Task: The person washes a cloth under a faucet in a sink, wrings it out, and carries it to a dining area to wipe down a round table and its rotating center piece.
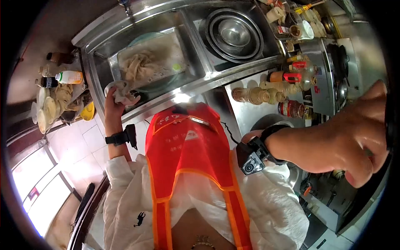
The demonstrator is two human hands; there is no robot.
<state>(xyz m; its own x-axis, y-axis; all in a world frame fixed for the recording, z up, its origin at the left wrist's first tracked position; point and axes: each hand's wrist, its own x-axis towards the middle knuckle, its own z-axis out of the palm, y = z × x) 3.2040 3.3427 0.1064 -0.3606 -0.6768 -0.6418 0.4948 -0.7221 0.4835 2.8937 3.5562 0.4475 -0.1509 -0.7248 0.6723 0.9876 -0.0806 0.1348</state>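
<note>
A: What does the left hand (111,102) have hold of?

B: A bunched off-white cloth (122,93). The fingers are wrapped round it, so the grip is closed on the fabric.

A: And where exactly is that cloth?

B: At the front left corner of the steel double sink (210,78), right by the rim. I can't tell how firmly it rests on the metal.

A: What lies in that compartment?

B: A white rectangular tub (180,46) of cloudy, sudsy water, with a pale green basin (164,85) showing around it. A crumpled tan cloth (139,66) sits in the tub, left of a small yellow-green object (176,67) — too small to name.

A: The other compartment?

B: A stack of nested metal bowls (234,33).

A: Now the right hand (360,139)?

B: Raised close to the camera, well apart from the sink. Its fingers look bent, but the dark edge of the view cuts them off — I can't tell how far they close or whether they hold anything. A small camera (252,164) is strapped at that wrist.

A: Anything else nearby?

B: Glass jars (252,96) stand on the counter right of the red apron (187,146). Left of the sink, there's a white bottle (68,77) with an orange label.
</note>
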